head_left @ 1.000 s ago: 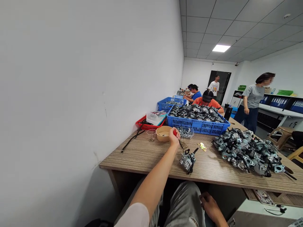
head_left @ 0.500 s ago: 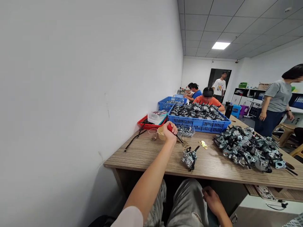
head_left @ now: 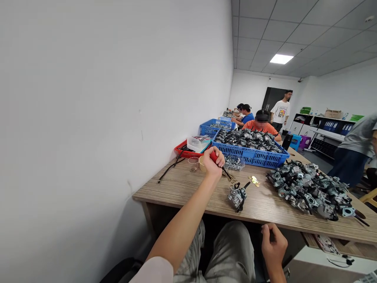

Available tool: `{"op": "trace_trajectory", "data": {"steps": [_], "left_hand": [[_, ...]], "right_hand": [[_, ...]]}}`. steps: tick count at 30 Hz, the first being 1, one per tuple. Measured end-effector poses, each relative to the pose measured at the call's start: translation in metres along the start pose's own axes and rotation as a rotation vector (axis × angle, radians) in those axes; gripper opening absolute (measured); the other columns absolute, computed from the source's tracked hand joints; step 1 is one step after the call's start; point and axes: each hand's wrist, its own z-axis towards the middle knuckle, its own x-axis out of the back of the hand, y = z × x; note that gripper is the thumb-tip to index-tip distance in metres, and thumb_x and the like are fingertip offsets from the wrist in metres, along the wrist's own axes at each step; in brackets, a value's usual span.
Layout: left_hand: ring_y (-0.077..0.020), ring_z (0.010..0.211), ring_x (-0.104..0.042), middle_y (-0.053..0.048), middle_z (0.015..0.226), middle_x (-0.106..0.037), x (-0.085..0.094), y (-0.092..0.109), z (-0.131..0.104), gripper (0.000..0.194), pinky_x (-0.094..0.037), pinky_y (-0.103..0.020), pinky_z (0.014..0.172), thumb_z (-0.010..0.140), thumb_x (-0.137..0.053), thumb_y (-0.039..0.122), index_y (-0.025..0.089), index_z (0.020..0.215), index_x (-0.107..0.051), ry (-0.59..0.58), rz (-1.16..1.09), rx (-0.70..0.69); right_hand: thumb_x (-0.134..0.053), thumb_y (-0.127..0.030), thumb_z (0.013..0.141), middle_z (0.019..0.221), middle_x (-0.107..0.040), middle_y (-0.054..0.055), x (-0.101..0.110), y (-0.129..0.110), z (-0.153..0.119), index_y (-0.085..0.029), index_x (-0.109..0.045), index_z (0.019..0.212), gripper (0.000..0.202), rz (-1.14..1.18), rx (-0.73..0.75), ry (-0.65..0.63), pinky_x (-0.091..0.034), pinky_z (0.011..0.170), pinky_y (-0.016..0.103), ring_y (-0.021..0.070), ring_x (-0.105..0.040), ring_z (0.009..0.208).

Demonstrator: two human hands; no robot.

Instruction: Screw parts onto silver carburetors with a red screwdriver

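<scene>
My left hand [head_left: 211,166] is wrapped around the red handle of a screwdriver [head_left: 215,156]. Its dark shaft slants down to the right, with the tip over small brass screws [head_left: 232,179] scattered on the table. A single carburetor [head_left: 237,197] lies near the front edge, below the screws and touched by neither hand. My right hand [head_left: 273,244] is raised just in front of the table edge, thumb and fingers pinched together; whatever they hold, if anything, is too small to make out. Several brass-coloured discs [head_left: 254,181] lie beyond the carburetor.
A heap of carburetors [head_left: 309,192] covers the table's right side. Behind stand a blue crate [head_left: 250,154] full of carburetors, a clear tray of metal parts [head_left: 235,163] and a red basket [head_left: 181,151]. A black strap [head_left: 167,173] lies at left. Co-workers sit and stand farther back.
My right hand has risen from beside my knee to the table edge. My left hand keeps the screwdriver over the screws. The person at right has bent over, and the view has shifted slightly.
</scene>
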Motion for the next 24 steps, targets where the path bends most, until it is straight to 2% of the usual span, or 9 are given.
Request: {"op": "trace_trajectory", "data": {"steps": [3,5,8,10,15,19,24], "left_hand": [[-0.0069,0.03,-0.024,0.008,0.039,-0.025,0.0,0.004,-0.003,0.04,-0.017,-0.021,0.036,0.08,-0.064,0.045,0.022,0.056,-0.041,-0.004,-0.008,-0.007],[-0.007,0.03,-0.025,0.008,0.039,-0.025,-0.001,0.007,-0.005,0.04,-0.017,-0.021,0.035,0.08,-0.064,0.045,0.022,0.056,-0.041,-0.002,-0.013,-0.015],[-0.0071,0.029,-0.025,0.008,0.039,-0.027,-0.002,0.011,-0.009,0.036,-0.018,-0.02,0.034,0.078,-0.062,0.041,0.021,0.056,-0.042,-0.008,-0.021,-0.023],[-0.0072,0.03,-0.025,0.008,0.039,-0.027,-0.004,0.013,-0.011,0.032,-0.018,-0.02,0.034,0.077,-0.061,0.039,0.021,0.056,-0.044,-0.019,-0.029,-0.018],[-0.0077,0.03,-0.025,0.007,0.038,-0.027,-0.006,0.017,-0.017,0.03,-0.021,-0.02,0.033,0.076,-0.06,0.038,0.021,0.055,-0.046,-0.043,-0.043,0.011],[-0.0078,0.031,-0.024,0.007,0.039,-0.027,-0.007,0.021,-0.024,0.031,-0.022,-0.02,0.033,0.076,-0.059,0.038,0.021,0.054,-0.047,-0.057,-0.045,0.029],[-0.008,0.03,-0.023,0.007,0.038,-0.026,-0.009,0.024,-0.032,0.03,-0.022,-0.02,0.033,0.078,-0.056,0.037,0.021,0.054,-0.047,-0.067,-0.048,0.057]], "right_hand": [[-0.051,-0.052,0.102,0.075,-0.066,0.005,-0.006,-0.021,0.017,-0.021,-0.061,0.083,0.037,0.058,0.159,0.016,-0.05,0.075,0.032,0.0203,-0.063,0.071],[-0.056,-0.05,0.1,0.088,-0.07,0.008,-0.014,-0.032,0.033,-0.021,-0.063,0.096,0.031,0.089,0.242,0.024,-0.052,0.083,0.037,0.0239,-0.066,0.084],[-0.065,-0.051,0.095,0.118,-0.072,0.014,-0.029,-0.046,0.055,-0.021,-0.062,0.119,0.039,0.119,0.345,-0.018,-0.049,0.101,0.051,0.0327,-0.065,0.114],[-0.07,-0.048,0.092,0.131,-0.069,0.014,-0.038,-0.052,0.065,-0.023,-0.06,0.131,0.047,0.126,0.389,-0.101,-0.045,0.106,0.056,0.0356,-0.062,0.125],[-0.072,-0.038,0.089,0.129,-0.074,0.01,-0.061,-0.054,0.074,-0.027,-0.055,0.138,0.053,0.181,0.43,-0.294,-0.043,0.107,0.056,0.0336,-0.067,0.122],[-0.068,-0.035,0.093,0.122,-0.077,0.01,-0.07,-0.049,0.072,-0.027,-0.052,0.139,0.049,0.247,0.394,-0.326,-0.043,0.108,0.057,0.0328,-0.069,0.12],[-0.069,-0.034,0.093,0.124,-0.077,0.009,-0.072,-0.049,0.073,-0.029,-0.052,0.138,0.048,0.315,0.352,-0.343,-0.046,0.107,0.057,0.032,-0.069,0.12]]}}
